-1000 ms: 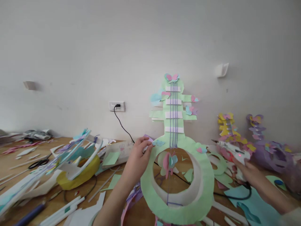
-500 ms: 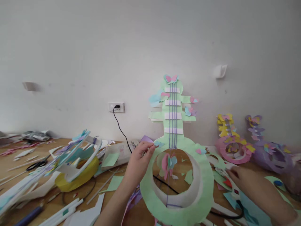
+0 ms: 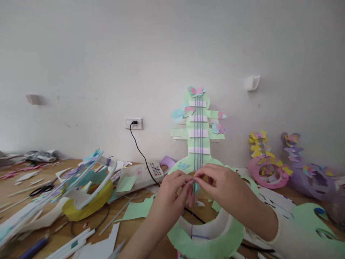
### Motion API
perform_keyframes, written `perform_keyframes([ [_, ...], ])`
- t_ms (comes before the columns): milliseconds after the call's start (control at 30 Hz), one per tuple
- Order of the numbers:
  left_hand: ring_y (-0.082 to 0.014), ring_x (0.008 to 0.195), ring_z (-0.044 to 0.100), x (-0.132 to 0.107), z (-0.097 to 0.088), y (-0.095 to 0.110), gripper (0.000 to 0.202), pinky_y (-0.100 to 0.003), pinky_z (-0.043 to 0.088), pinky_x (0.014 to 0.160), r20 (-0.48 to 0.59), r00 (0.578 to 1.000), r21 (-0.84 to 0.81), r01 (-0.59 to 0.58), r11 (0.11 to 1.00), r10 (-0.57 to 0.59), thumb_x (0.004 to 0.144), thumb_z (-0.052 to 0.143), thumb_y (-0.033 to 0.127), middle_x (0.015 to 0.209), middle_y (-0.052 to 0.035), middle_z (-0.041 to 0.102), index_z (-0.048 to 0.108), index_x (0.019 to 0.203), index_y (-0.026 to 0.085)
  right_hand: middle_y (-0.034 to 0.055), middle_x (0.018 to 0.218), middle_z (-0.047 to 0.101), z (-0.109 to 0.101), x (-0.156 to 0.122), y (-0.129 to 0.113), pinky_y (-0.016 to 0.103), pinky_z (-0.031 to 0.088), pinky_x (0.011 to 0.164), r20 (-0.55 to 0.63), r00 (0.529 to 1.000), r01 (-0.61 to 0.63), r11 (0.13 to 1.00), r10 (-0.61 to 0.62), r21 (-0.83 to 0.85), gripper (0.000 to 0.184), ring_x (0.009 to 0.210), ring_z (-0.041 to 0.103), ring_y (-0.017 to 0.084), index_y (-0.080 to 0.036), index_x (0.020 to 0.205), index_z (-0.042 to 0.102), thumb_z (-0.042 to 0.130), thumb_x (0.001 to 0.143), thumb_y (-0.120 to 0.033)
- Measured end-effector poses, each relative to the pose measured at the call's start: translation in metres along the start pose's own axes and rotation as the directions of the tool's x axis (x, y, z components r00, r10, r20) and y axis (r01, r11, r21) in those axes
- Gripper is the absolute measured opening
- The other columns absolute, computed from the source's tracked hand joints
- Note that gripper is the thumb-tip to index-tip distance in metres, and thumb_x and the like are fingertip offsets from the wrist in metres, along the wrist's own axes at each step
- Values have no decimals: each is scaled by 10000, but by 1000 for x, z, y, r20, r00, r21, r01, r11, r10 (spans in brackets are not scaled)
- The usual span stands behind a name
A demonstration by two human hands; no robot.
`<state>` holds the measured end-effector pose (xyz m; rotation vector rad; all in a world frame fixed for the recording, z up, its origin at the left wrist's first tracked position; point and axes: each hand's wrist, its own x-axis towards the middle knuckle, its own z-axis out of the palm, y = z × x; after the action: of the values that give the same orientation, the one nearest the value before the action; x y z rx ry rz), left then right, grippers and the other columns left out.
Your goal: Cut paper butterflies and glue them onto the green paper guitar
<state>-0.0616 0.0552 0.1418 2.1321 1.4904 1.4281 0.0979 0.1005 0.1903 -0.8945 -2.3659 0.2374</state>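
Note:
A green paper guitar (image 3: 190, 143) stands upright before me, with white frets, purple strings (image 3: 198, 126) and small paper butterflies on its neck. My left hand (image 3: 172, 190) and my right hand (image 3: 219, 183) meet in front of its round hole. Both hands are closed, thumb and fingertips pinched together; a tiny bluish bit shows between them, too small to name. Just beneath the fingertips, a pink and blue paper butterfly (image 3: 196, 189) hangs in the hole, partly covered by my fingers. On the body's upper left lies a light blue paper piece (image 3: 183, 166).
Paper scraps, strips and scissors (image 3: 41, 190) litter the left of the table, beside a yellow and white paper build (image 3: 88, 205). A black cable (image 3: 138, 145) runs from the wall socket (image 3: 133, 123). Pink (image 3: 269, 172) and purple (image 3: 312, 180) paper guitars stand at right.
My right hand has come from the glue gun on the right to meet my left hand, which moved slightly right and down. The glue gun is now hidden behind my right arm.

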Motion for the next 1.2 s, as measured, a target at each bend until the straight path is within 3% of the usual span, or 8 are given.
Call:
perform_keyframes([
  [133,-229,924,608,7,-3,-19,169,-371,471,836,-172,983,129,85,988,-62,889,489,288,942,-69,663,637,940,223,-15,820,672,2,18,7,265,413,606,-2,1000,-13,996,13,-87,179,709,602,146,-244,785,661,508,868,-200],
  [233,-293,1095,565,12,-4,-36,339,-453,430,942,-273,949,274,235,933,-159,814,581,288,1129,-120,624,549,1137,188,3,864,649,4,37,14,257,354,573,-11,999,-37,984,36,-174,203,668,568,130,-225,806,682,492,876,-213],
  [300,-318,1109,565,14,-4,-44,409,-467,427,941,-213,940,314,324,893,-267,800,590,281,1155,-156,621,520,1178,143,15,851,639,6,49,17,256,326,556,9,999,-42,976,45,-215,215,663,557,133,-219,803,699,496,873,-226],
  [433,-304,1026,624,16,-3,-46,276,-423,458,869,-64,914,308,399,864,-400,835,530,279,1083,-145,673,567,1080,159,41,852,652,9,65,16,260,305,548,76,995,-37,954,62,-298,242,693,563,154,-205,808,725,490,863,-220],
  [900,-295,1003,650,15,-7,-37,267,-378,456,831,-32,915,270,396,878,-403,844,523,268,1063,-126,704,558,1097,190,53,852,708,12,78,15,247,353,535,154,983,-54,954,104,-294,216,703,610,169,-198,725,706,501,794,-185],
  [1200,-306,994,658,14,-6,-37,292,-384,467,813,-38,914,295,395,870,-403,854,516,277,1055,-133,710,559,1124,175,56,856,678,17,79,16,269,308,540,121,991,-19,935,66,-354,198,710,581,179,-190,723,677,487,764,-153],
])
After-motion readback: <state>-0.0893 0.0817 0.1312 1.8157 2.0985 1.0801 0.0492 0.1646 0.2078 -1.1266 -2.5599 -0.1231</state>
